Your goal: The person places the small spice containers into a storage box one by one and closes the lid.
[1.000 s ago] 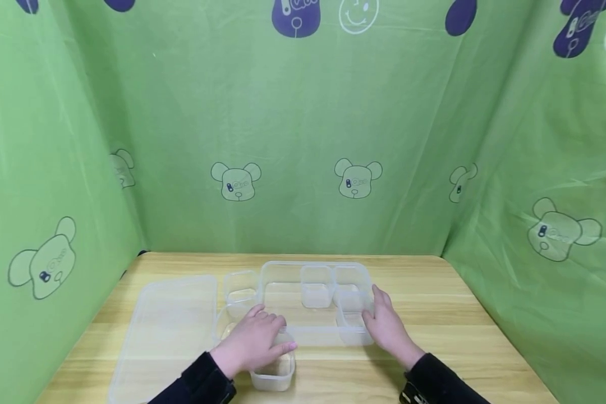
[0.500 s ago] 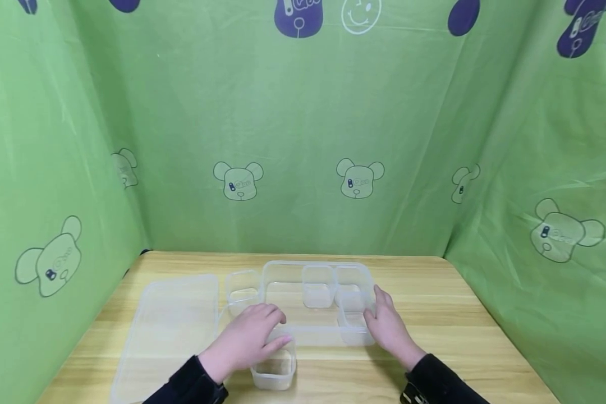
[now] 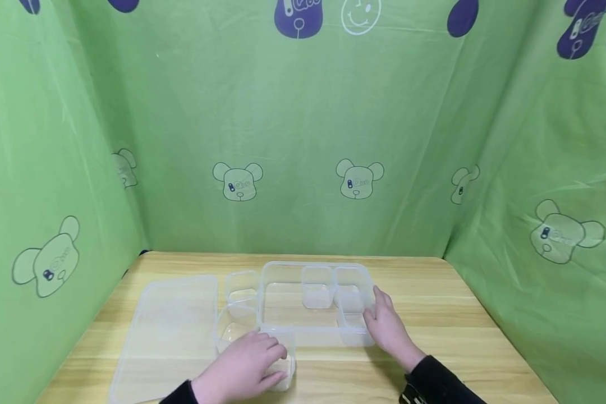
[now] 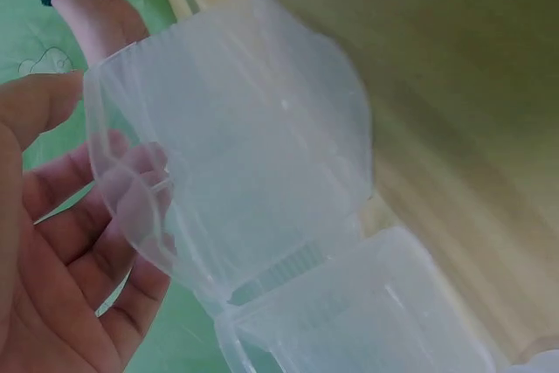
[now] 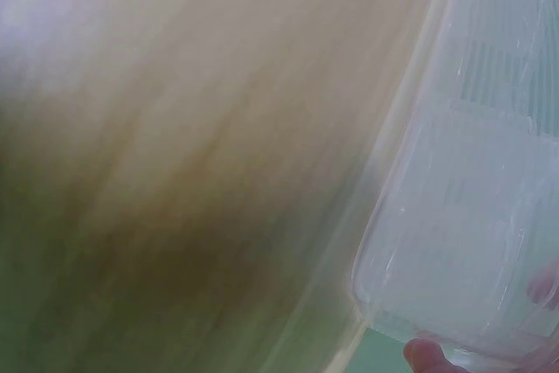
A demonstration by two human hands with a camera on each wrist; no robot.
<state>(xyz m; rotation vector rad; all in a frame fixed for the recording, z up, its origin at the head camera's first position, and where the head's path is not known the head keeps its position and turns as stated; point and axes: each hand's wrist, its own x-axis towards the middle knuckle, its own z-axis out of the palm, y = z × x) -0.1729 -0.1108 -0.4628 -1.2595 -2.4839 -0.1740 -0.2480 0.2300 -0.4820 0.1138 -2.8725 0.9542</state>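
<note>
My left hand (image 3: pixel 247 365) is lowered over a small clear plastic box (image 3: pixel 286 375) in front of a larger one. In the left wrist view, the thumb tip is right at the rim of the small box (image 4: pixel 236 155), apart from the loosely bent fingers (image 4: pixel 96 216), which show partly through its wall. My right hand (image 3: pixel 390 332) holds the right end of the large clear plastic box (image 3: pixel 308 336). Inside that box are several small clear boxes, including one (image 3: pixel 317 294) at the back and others along the right end.
Two more small clear boxes, one at the back (image 3: pixel 241 286) and one nearer (image 3: pixel 227 325), stand left of the large box. A flat translucent lid (image 3: pixel 164 336) lies on the wooden table (image 3: pixel 459 325). Green printed cloth (image 3: pixel 293 224) encloses the back and sides.
My left hand has come away from the nearer small box at the left, drawing back and down over the front small box. The right hand stays on the large box.
</note>
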